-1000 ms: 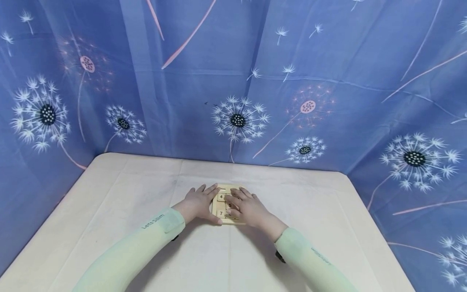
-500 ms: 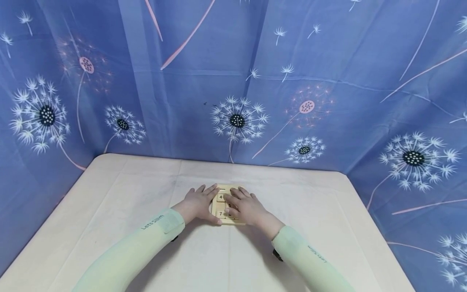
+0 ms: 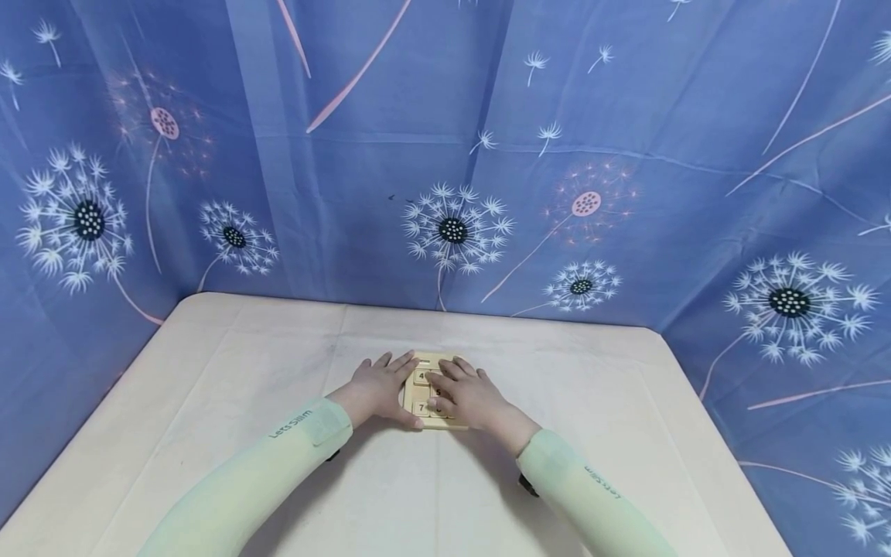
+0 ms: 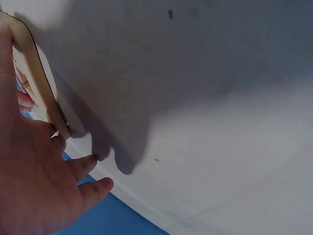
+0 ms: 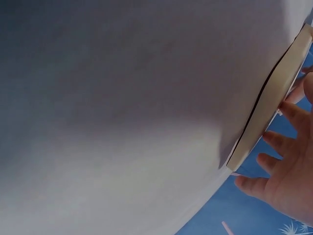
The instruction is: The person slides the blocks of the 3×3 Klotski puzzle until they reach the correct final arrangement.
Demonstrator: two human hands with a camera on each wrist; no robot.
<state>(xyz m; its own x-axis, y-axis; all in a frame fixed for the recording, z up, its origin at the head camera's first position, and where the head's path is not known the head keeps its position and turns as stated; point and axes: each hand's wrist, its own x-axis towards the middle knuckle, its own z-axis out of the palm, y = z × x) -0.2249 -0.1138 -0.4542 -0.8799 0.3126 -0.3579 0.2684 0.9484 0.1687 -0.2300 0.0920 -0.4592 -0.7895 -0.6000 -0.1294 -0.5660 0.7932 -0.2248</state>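
Note:
A wooden sliding number puzzle (image 3: 437, 424) lies flat on the table, with the tiles marked 4 (image 3: 421, 377) and 7 (image 3: 421, 408) showing at its left. Between those two is a gap without a tile. My left hand (image 3: 379, 389) holds the puzzle's left side, thumb at the near corner and forefinger at the far one; its outer fingers spread off the frame (image 4: 41, 83). From the right, my right hand (image 3: 480, 396) reaches over the board with extended fingers, fingertips on the middle tiles. It hides most of the right-hand tiles.
A pale cloth covers the table (image 3: 278, 333) around the puzzle. Behind and at both sides hangs a blue curtain (image 3: 348, 216) with dandelion prints, close against the table's edges. Pale green sleeves (image 3: 278, 456) cover both forearms.
My right wrist and forearm have shifted slightly left, with the fingertips still over the same tiles. The left hand and the puzzle stay in place.

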